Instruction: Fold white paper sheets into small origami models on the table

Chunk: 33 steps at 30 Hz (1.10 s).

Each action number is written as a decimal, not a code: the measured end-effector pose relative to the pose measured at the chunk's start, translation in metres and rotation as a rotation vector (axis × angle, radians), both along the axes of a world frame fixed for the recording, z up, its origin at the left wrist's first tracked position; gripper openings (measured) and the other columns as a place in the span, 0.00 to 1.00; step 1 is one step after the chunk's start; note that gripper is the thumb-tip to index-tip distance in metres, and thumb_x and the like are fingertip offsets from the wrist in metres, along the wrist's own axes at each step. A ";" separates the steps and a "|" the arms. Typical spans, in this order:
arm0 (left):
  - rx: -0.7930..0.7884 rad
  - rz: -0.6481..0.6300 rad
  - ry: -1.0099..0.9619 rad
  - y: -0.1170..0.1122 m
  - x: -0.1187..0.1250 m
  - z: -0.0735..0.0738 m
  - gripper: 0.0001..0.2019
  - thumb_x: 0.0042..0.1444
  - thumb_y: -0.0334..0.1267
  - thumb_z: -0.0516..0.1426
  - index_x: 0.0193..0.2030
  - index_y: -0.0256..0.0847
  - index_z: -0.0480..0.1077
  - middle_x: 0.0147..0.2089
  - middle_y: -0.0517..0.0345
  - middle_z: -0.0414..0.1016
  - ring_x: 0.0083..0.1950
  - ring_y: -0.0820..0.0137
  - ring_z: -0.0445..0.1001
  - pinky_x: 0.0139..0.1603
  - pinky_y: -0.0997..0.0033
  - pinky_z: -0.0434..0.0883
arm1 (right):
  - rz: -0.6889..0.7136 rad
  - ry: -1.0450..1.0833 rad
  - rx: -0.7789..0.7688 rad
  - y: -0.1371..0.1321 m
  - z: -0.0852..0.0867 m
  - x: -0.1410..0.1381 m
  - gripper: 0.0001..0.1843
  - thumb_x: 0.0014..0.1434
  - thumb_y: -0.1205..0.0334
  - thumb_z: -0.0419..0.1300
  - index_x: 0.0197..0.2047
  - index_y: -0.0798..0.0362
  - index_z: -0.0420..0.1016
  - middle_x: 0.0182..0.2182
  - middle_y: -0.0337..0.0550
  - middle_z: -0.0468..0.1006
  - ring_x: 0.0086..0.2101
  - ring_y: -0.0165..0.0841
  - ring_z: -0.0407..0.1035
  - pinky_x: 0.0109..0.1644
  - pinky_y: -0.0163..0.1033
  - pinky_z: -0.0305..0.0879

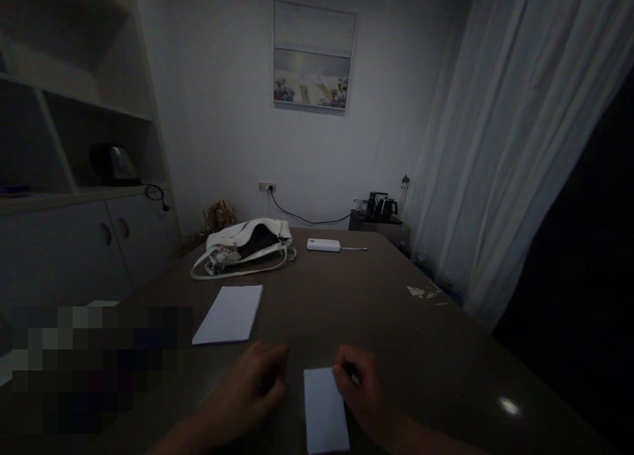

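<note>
A folded white paper (325,412) lies lengthwise on the table just in front of me. My right hand (365,390) is closed at its upper right corner, thumb and forefinger curled together over the edge. To the paper's left is my left hand (255,382), loosely curled, thumb apart from the fingers and nothing visible between them. It does not touch the paper. Farther left, beyond that hand, rests a stack of white paper (230,314). The dim light hides the undersides of both hands.
A white handbag (250,244) with straps sits on the table's (347,296) far left. Right of it lies a white power bank (323,245) with a short cable. Pale scraps (422,292) mark the right side. Curtains (470,144) hang at right; a cabinet (64,244) stands left.
</note>
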State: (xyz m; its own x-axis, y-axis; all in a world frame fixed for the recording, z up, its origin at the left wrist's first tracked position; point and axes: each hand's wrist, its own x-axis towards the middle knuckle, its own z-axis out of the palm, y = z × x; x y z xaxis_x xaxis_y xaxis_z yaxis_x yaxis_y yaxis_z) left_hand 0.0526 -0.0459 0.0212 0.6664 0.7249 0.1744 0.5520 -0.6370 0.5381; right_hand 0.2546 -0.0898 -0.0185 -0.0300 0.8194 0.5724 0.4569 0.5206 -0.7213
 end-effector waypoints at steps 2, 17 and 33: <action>-0.073 0.020 -0.088 -0.001 0.001 0.000 0.07 0.57 0.34 0.48 0.33 0.40 0.67 0.33 0.58 0.71 0.36 0.68 0.68 0.37 0.71 0.64 | 0.013 0.002 -0.039 0.002 -0.001 0.001 0.13 0.56 0.61 0.50 0.21 0.53 0.57 0.17 0.32 0.56 0.20 0.25 0.53 0.23 0.30 0.50; -0.021 -0.023 -0.165 -0.010 0.008 -0.015 0.10 0.57 0.41 0.51 0.33 0.41 0.71 0.32 0.57 0.75 0.35 0.68 0.70 0.37 0.73 0.65 | 0.049 -0.107 -0.156 0.001 0.001 -0.009 0.04 0.48 0.71 0.54 0.28 0.54 0.68 0.21 0.34 0.66 0.22 0.25 0.60 0.24 0.29 0.53; -0.040 0.123 -0.289 -0.001 0.000 -0.016 0.11 0.55 0.42 0.51 0.27 0.40 0.68 0.28 0.59 0.71 0.33 0.68 0.69 0.36 0.72 0.66 | 0.000 0.031 -0.268 0.008 -0.002 -0.004 0.05 0.47 0.72 0.51 0.24 0.54 0.62 0.19 0.33 0.61 0.22 0.25 0.57 0.25 0.30 0.52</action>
